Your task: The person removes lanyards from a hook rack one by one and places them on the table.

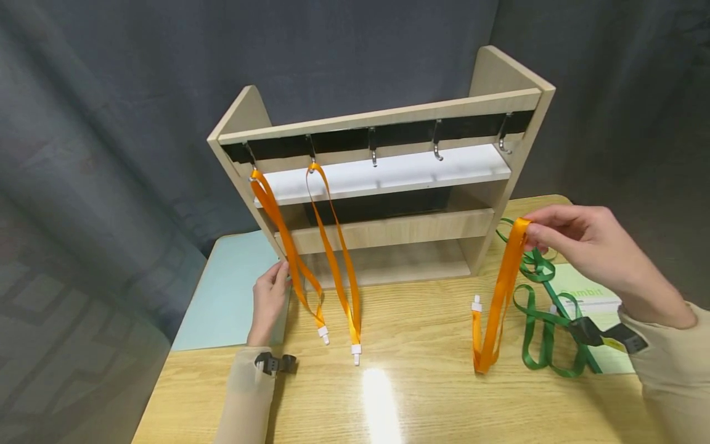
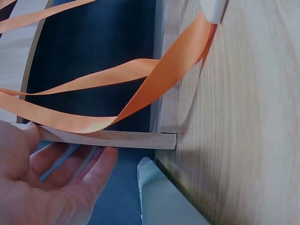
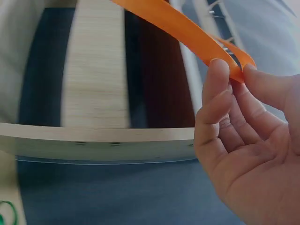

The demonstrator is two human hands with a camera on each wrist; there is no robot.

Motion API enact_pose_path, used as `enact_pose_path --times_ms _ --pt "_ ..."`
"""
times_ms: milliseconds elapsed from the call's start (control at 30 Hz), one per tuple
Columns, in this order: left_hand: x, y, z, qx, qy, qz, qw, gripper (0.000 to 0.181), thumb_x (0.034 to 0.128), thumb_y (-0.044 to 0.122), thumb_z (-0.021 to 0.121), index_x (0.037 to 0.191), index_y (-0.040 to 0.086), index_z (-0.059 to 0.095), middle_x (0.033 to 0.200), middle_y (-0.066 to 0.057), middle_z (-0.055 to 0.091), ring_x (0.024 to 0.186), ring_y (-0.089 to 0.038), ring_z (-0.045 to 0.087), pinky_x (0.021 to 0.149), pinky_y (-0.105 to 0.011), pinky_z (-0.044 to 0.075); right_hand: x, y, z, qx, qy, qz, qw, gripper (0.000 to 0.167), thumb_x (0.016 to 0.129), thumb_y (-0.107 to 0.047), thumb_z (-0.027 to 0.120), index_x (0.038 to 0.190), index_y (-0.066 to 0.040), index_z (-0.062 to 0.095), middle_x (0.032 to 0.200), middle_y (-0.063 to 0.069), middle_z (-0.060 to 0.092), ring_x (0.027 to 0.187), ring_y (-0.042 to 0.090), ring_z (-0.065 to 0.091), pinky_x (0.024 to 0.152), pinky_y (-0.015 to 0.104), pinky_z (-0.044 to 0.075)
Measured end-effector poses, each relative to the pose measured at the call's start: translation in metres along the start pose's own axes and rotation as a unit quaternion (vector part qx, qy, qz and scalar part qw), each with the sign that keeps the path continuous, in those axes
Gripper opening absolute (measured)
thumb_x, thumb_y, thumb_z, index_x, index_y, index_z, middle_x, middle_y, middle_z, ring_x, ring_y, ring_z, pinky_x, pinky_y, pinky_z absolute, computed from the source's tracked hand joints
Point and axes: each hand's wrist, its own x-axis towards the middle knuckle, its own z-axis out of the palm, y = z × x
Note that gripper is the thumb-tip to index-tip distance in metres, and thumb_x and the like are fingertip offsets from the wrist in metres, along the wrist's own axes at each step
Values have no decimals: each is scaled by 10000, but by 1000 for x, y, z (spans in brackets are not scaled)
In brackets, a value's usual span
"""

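Right hand: we saw this hand (image 1: 590,243) with thumb and forefinger closed together, pinching the top of a folded orange lanyard (image 1: 501,290).
Held lanyard: it hung straight down from those fingertips, its white clip (image 1: 476,303) below and left of them.
Left hand: we saw this hand (image 1: 270,297) only slightly open, thumb and fingers gripping opposite faces of the wooden rack's (image 1: 385,230) side panel.
Hung lanyards: just right of the left hand, we saw one orange lanyard (image 1: 283,229) on a hook; farther right, a second (image 1: 344,246).
Hooks: three more (image 1: 437,148) stood up and left of the right hand.
Green lanyards: we found these (image 1: 548,342) below the right hand, over printed paper (image 1: 604,302).
Blue sheet: it (image 1: 227,293) lay left of the left hand, on the table (image 1: 421,394).
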Motion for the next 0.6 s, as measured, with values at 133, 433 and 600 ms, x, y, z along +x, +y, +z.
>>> enact_pose_path --times_ms 133,433,600 --pt "0 0 0 13 1 12 10000 367 1020 206 490 1220 -80 603 1173 -279 590 1071 -377 588 870 -472 534 -1 20 10 144 -260 108 9995 187 915 -39 645 1095 8 668 870 60 675 707 160 623 601 190 555" --pt "0 -1 0 13 0 80 10000 359 1021 202 489 1208 -79 611 1151 -281 600 1054 -377 597 861 -472 540 2 62 34 -187 -733 -175 9970 115 920 -52 642 1007 13 680 833 71 655 677 131 617 564 210 553" --pt "0 -1 0 17 10 93 10000 358 1021 201 489 1206 -80 613 1142 -281 604 1048 -376 601 856 -470 543 -1 78 48 -673 -1022 -364 9918 78 906 -55 661 955 -3 693 804 4 653 674 106 621 565 239 564"
